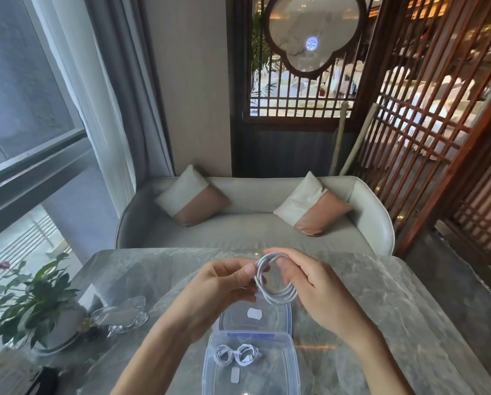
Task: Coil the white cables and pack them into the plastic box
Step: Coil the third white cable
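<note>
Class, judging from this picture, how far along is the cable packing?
Done: two coiled cables lie in the open plastic box. In hand: the left hand and right hand hold a third coil. Left: pack it; the lid lies off, beyond the box.

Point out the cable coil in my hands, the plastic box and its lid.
coil (279, 300): head view, lower curve of the loops.
box (252, 335): head view, far rim.
lid (272, 317): head view, clear panel, right of centre.
</note>
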A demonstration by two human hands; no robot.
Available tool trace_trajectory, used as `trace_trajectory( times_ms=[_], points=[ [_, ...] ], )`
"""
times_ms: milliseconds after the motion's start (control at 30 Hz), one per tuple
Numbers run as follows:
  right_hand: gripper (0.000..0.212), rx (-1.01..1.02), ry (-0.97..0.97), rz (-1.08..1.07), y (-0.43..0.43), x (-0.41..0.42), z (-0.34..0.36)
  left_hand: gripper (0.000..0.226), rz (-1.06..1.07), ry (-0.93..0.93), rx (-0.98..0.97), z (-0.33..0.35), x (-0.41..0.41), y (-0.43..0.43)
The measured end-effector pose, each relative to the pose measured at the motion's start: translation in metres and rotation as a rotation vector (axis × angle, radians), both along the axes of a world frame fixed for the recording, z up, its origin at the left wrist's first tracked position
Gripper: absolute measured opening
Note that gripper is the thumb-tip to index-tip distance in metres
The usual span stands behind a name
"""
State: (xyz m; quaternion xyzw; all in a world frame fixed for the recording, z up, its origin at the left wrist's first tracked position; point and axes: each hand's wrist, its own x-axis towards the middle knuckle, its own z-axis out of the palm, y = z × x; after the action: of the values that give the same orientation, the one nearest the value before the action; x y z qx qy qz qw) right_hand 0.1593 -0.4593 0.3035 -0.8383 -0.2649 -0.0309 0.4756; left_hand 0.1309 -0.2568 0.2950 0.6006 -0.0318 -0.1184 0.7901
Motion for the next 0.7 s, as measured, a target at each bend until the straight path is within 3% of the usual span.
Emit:
trace_trajectory(
  times_ms=[133,200,300,400,467,600,667,700],
  points=[
    [0.023,0.004,0.047,0.025,0.001,0.002,0.005,0.021,0.178,-0.144,0.227,0.011,-0.002,0.003],
    [0.021,0.001,0.048,0.013,0.002,0.002,0.005,0.007,0.281,-0.276,0.426,0.018,-0.008,0.003],
    [0.017,0.025,0.033,-0.027,0.005,0.001,0.003,0.005,0.438,-0.49,0.833,0.022,-0.021,-0.004],
    [0.015,0.017,-0.045,-0.085,0.01,-0.001,0.001,0.006,0.522,-0.622,1.046,0.023,-0.035,-0.012],
    [0.014,0.002,-0.131,-0.118,0.016,-0.004,0.001,0.015,0.437,-0.557,0.951,0.026,-0.038,-0.012],
    [0.016,0.025,-0.246,-0.069,0.024,-0.01,0.008,0.038,0.151,-0.085,0.503,0.041,-0.029,-0.006],
    [0.019,-0.022,-0.323,-0.094,0.025,-0.008,0.01,0.034,0.131,-0.096,0.5,0.041,-0.028,-0.011],
    [0.019,-0.028,-0.323,-0.108,0.025,-0.007,0.01,0.034,0.164,-0.187,0.617,0.039,-0.028,-0.014]
  ],
)
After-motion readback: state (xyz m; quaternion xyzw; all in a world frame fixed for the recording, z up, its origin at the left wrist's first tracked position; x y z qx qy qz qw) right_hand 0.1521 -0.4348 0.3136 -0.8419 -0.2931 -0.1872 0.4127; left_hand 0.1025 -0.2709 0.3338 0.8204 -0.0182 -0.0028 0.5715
